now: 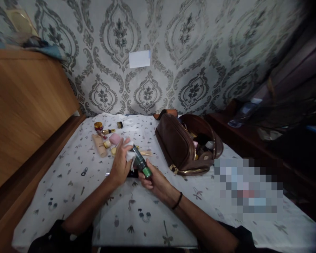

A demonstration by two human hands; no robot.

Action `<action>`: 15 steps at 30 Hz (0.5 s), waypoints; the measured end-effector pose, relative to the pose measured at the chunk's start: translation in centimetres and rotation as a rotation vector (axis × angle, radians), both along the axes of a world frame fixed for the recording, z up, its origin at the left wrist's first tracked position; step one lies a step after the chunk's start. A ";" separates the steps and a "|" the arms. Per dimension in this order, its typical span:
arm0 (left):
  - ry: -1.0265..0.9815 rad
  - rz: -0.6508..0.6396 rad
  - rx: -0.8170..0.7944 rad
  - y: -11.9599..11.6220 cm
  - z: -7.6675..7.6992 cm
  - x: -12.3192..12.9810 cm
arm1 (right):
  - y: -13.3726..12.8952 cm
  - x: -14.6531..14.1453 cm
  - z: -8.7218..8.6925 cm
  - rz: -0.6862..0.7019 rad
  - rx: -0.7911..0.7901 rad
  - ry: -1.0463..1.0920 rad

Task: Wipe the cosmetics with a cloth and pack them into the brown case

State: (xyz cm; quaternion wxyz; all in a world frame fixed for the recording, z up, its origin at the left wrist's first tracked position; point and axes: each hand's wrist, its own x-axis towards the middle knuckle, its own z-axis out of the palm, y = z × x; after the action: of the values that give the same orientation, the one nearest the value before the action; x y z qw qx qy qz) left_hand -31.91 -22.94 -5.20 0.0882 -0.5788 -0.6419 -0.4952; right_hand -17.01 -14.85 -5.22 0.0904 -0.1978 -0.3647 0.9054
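Note:
My right hand [154, 181] grips a dark green tube [140, 160] with a brighter green end, tilted up and to the left. My left hand [119, 163] pinches a crumpled white tissue [131, 154] against the tube's upper part. Under the hands lies a black stick-like item with a shiny end [133, 173], partly hidden. Beyond my left hand are a beige squeeze tube [99, 145], a pink rounded item [115, 138], a gold-lidded red jar [98, 125], a small dark jar [119, 124] and a gold-and-black tube [108, 131].
A brown cosmetic bag [171, 144] stands unzipped at right, with several items inside. The patterned white cloth [79, 196] covers the surface. A wooden cabinet [28, 105] borders the left, and a clear plastic bottle [244, 112] lies at right. A blurred patch [249, 189] hides something.

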 end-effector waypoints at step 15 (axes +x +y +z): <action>-0.642 0.092 0.034 1.0 0.5 -1.8 | -1.3 0.1 0.3 -0.060 0.228 0.004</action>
State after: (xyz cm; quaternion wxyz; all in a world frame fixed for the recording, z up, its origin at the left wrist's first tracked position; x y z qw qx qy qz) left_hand -33.71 -21.93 -4.72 -0.0869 -0.3618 -0.6538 -0.6589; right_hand -16.93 -16.16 -4.92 0.1399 -0.1953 -0.4589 0.8554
